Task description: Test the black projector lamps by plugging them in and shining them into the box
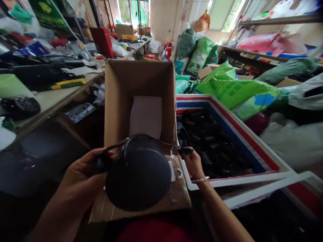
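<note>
A black round-faced device [138, 178] with a smooth dark surface is held up close, above the front flap of an open cardboard box [140, 72]. My left hand [87, 174] is closed at its left side, fingers around a dark part of it; exactly which part is blurred. From the device a black cable [164, 144] runs over the top to the right. My right hand [193, 164], with a bracelet at the wrist, pinches a gathered bunch of this cable beside the box's right edge. Inside the box a pale sheet [146, 116] leans at the bottom.
Right of the box stands a white-rimmed bin [252, 178] with a red, white and blue lining, holding many black parts [209, 141]. Green bags [237, 87] lie behind it. A cluttered workbench [47, 101] runs along the left, with a yellow tool [68, 83] on it.
</note>
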A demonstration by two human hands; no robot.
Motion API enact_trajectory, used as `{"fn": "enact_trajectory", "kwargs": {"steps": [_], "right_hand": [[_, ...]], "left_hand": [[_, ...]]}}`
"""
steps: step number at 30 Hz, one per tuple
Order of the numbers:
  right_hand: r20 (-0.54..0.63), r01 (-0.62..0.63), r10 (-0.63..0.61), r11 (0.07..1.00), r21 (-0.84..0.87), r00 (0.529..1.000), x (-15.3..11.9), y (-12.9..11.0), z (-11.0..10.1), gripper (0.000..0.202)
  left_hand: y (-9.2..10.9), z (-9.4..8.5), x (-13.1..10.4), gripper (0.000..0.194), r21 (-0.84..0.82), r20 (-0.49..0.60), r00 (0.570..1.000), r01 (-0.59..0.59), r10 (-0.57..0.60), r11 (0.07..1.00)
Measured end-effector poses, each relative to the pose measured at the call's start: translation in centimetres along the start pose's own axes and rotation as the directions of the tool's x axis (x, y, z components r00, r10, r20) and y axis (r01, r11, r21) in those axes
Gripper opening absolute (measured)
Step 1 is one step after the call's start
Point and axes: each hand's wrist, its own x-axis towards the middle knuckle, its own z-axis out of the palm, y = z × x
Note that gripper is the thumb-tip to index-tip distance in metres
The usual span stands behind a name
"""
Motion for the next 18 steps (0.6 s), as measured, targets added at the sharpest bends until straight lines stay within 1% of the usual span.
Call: {"fn": "enact_trajectory", "kwargs": {"steps": [2, 3, 4, 6, 8, 10, 13, 15, 18], "right_hand": [[0.06, -0.038, 0.036, 0.999, 0.029, 0.998, -0.5, -1.3, -0.3, 0.036], [0.115, -0.054, 0.049, 0.998, 0.043, 0.992, -0.9, -2.1, -0.2, 0.038], [0.184, -0.069, 0.058, 0.996, 0.054, 0.981, -1.4, -2.8, -0.1, 0.04], [0.324, -0.09, 0.066, 0.994, 0.059, 0.944, -2.4, -4.0, 0.4, 0.041], [0.416, -0.09, 0.062, 0.995, 0.048, 0.907, -3.3, -4.6, 1.0, 0.039], [0.45, -0.062, 0.045, 0.998, 0.024, 0.892, -3.7, -4.8, 1.4, 0.034], [0.467, 0.024, -0.004, 0.999, -0.037, 0.884, -3.6, -4.8, 1.7, 0.024], [0.481, 0.097, -0.047, 0.992, -0.079, 0.875, -3.2, -4.8, 1.7, 0.02], [0.526, 0.193, -0.101, 0.973, -0.123, 0.844, -2.5, -4.9, 1.7, 0.018]], "left_hand": [[-0.5, -1.3, 0.7, 0.045, -0.052, -0.087, 0.995, -0.054, 0.05, 0.997], [-0.8, -1.8, 1.1, 0.048, -0.061, -0.105, 0.991, -0.084, 0.078, 0.995], [-1.0, -2.3, 1.4, 0.051, -0.062, -0.106, 0.988, -0.117, 0.11, 0.991], [-1.4, -2.9, 1.9, 0.05, -0.079, -0.084, 0.983, -0.168, 0.161, 0.983], [-1.6, -3.0, 2.2, 0.045, -0.108, -0.047, 0.984, -0.177, 0.173, 0.978], [-1.8, -2.9, 2.4, 0.04, -0.129, -0.03, 0.987, -0.162, 0.159, 0.978], [-2.3, -2.8, 2.6, 0.037, -0.175, -0.029, 0.991, -0.137, 0.134, 0.975], [-2.8, -3.0, 2.9, 0.038, -0.218, -0.023, 0.993, -0.121, 0.119, 0.968], [-3.4, -3.3, 3.3, 0.041, -0.25, -0.031, 0.994, -0.11, 0.106, 0.962]]}}
